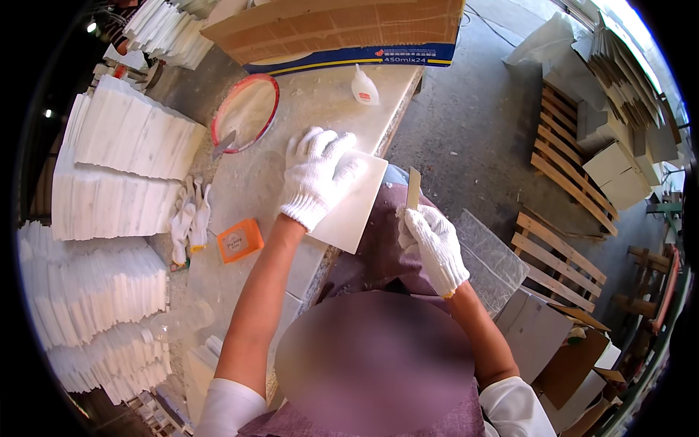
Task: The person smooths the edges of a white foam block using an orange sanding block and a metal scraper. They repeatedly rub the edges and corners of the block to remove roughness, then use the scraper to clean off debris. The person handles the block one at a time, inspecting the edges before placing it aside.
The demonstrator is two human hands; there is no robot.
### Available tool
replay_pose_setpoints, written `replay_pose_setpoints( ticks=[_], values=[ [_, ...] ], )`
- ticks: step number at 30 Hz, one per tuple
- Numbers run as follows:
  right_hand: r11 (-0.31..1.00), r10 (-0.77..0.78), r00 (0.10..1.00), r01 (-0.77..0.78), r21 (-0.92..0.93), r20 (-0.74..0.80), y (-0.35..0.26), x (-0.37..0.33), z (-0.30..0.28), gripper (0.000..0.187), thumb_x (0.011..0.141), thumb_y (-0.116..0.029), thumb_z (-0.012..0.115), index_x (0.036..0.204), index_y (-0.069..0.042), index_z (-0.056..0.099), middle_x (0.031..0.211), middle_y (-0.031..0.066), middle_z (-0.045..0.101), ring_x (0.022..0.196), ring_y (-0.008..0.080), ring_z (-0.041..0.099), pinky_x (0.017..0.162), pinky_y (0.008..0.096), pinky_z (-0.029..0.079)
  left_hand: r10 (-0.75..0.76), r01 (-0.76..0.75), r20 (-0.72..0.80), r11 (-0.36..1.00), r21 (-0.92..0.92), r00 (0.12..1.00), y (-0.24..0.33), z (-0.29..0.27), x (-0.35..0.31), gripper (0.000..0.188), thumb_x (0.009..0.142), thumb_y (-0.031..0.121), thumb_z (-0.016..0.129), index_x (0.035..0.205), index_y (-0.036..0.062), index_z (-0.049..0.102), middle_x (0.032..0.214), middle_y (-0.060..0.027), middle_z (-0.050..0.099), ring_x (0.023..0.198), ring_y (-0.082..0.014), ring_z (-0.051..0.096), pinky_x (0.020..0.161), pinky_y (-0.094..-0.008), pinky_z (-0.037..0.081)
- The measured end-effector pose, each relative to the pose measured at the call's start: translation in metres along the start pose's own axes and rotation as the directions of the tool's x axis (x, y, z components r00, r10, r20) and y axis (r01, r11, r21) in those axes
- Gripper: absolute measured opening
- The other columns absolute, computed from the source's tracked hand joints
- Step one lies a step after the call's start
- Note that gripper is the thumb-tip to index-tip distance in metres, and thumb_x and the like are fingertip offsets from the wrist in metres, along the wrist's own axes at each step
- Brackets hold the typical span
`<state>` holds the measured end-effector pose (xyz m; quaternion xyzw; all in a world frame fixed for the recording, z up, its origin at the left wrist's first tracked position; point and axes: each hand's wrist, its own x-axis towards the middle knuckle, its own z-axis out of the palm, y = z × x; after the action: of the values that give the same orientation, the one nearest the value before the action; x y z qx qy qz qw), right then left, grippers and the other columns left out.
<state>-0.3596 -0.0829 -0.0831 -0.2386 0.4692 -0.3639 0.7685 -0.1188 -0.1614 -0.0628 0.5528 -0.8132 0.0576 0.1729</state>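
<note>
My left hand (317, 178), in a white knit glove, lies on a square, off-white tile (357, 207) with its fingers spread. The tile rests on the work table and its right corner juts past the table's edge over my lap. In my right hand (435, 244), also gloved, a flat, narrow, olive-beige strip (413, 188) points upward, gripped by its lower end and apart from the tile. Whether the strip is a blade or a sanding strip is unclear.
Beyond my left hand stand a red-rimmed round tub (245, 116) with a putty knife (224, 144) and a white squeeze bottle (364, 87). An orange box (239, 240) and spare gloves (191, 218) lie left, beside stacked white tiles (131, 131). A cardboard box (335, 33) sits at the far end; wooden pallets (568, 160) lie right.
</note>
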Motion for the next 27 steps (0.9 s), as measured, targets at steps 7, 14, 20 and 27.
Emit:
replay_pose_setpoints(
  ticks=[7, 14, 20, 27],
  values=[
    [0.862, -0.312, 0.928, 0.185, -0.471, -0.206, 0.014, 0.007, 0.040, 0.022, 0.098, -0.022, 0.056, 0.110, -0.003, 0.059, 0.081, 0.0116, 0.064, 0.062, 0.0142, 0.060, 0.056, 0.0291, 0.048, -0.100, 0.101, -0.053, 0.995, 0.026, 0.994, 0.019, -0.005, -0.016, 0.040, 0.082, 0.036, 0.069, 0.116, 0.0160, 0.063, 0.109, -0.0069, 0.058, 0.110, -0.0296, 0.053, 0.097, -0.0475, 0.037],
    [0.529, -0.594, 0.793, 0.255, -0.810, -0.139, 0.018, 0.027, 0.056, 0.044, 0.094, -0.013, 0.055, 0.138, -0.006, 0.050, 0.097, 0.0166, 0.068, 0.079, 0.0243, 0.068, 0.072, 0.0335, 0.053, 0.005, -0.015, -0.153, 0.998, -0.060, 0.988, 0.024, 0.006, -0.007, 0.030, 0.083, 0.025, 0.067, 0.112, 0.0156, 0.065, 0.103, -0.0060, 0.060, 0.103, -0.0283, 0.055, 0.098, -0.0469, 0.038],
    [0.366, -0.705, 0.708, 0.337, -0.867, -0.022, 0.012, 0.029, 0.061, 0.054, 0.093, -0.018, 0.055, 0.146, -0.013, 0.042, 0.105, 0.0223, 0.067, 0.078, 0.0366, 0.068, 0.069, 0.0412, 0.054, 0.005, -0.028, -0.193, 0.993, -0.118, 0.981, 0.024, 0.012, -0.007, 0.027, 0.083, 0.029, 0.066, 0.107, 0.0172, 0.068, 0.093, -0.0032, 0.058, 0.096, -0.0253, 0.054, 0.091, -0.0451, 0.039],
    [0.330, -0.709, 0.705, 0.306, -0.893, -0.021, 0.016, 0.030, 0.061, 0.051, 0.092, -0.018, 0.055, 0.143, -0.011, 0.046, 0.098, 0.0225, 0.068, 0.075, 0.0354, 0.068, 0.067, 0.0410, 0.054, -0.007, -0.018, -0.200, 0.992, -0.123, 0.980, 0.022, 0.012, -0.008, 0.027, 0.083, 0.030, 0.066, 0.107, 0.0177, 0.070, 0.091, -0.0035, 0.057, 0.093, -0.0251, 0.054, 0.090, -0.0443, 0.039]
  ],
)
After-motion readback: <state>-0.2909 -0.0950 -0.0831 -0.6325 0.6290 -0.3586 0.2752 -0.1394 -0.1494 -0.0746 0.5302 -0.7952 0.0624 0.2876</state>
